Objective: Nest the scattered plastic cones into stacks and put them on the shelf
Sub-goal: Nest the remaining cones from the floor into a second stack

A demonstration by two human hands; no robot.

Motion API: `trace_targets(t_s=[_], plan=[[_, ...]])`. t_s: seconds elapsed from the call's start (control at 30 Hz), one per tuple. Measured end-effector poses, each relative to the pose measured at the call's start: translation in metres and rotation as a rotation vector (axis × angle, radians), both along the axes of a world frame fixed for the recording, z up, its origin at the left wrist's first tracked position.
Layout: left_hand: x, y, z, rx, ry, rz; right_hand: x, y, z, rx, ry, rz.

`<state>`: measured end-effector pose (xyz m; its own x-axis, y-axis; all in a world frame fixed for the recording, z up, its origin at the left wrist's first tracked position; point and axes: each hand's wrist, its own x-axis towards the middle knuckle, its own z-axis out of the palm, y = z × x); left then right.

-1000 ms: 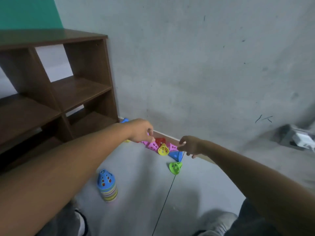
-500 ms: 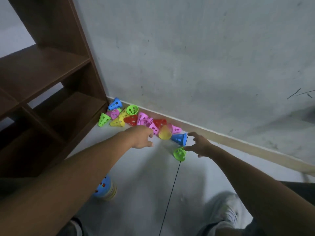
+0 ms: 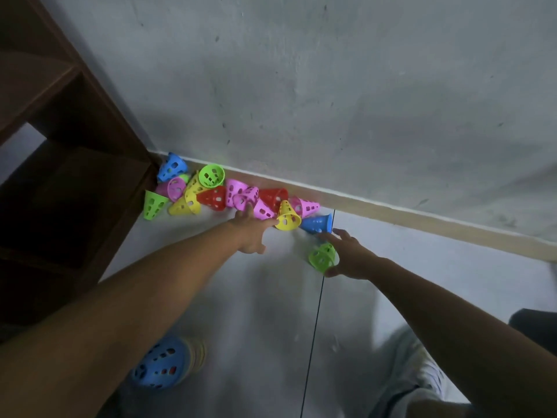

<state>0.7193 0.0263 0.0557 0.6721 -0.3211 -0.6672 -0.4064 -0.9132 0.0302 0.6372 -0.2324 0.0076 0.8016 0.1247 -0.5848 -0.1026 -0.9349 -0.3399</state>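
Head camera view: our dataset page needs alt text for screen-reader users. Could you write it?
Two bare arms reach toward bright perforated plastic cones scattered along a grey wall's baseboard; the right hand grips a fallen green cone, and the left hand stretches open toward pink and yellow ones. A blue-topped nested cone stack stands nearer, beside a dark wooden shelf.

Fourteen loose cones (image 3: 213, 198), one stack (image 3: 165, 362) — two hands (image 3: 252, 229)

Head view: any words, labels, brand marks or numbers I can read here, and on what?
None can be read.
The scattered cones show only cut-out holes.
The nested stack is blurred, with no print visible.
The shelf and the wall carry only scuffs, no lettering.
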Motion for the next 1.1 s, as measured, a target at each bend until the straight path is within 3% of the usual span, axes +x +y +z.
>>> trace_targets(t_s=[0.27, 0.4, 0.5, 0.77, 1.1], plan=[[0.026, -0.019, -0.037, 0.098, 0.022, -0.071, 0.014, 0.009, -0.018, -0.041, 0.002, 0.093], [0.029, -0.023, -0.051, 0.049, -0.016, -0.031, 0.019, 0.013, -0.02, -0.029, -0.071, 0.06], [0.03, -0.021, -0.06, -0.082, -0.034, 0.04, 0.023, 0.017, -0.019, -0.006, -0.113, 0.039], [0.035, -0.03, -0.071, -0.613, 0.028, 0.504, 0.021, 0.02, -0.027, 0.013, -0.176, 0.012], [0.013, -0.001, -0.018, -0.671, -0.221, 0.585, 0.022, 0.03, -0.025, 0.013, -0.323, -0.077]])
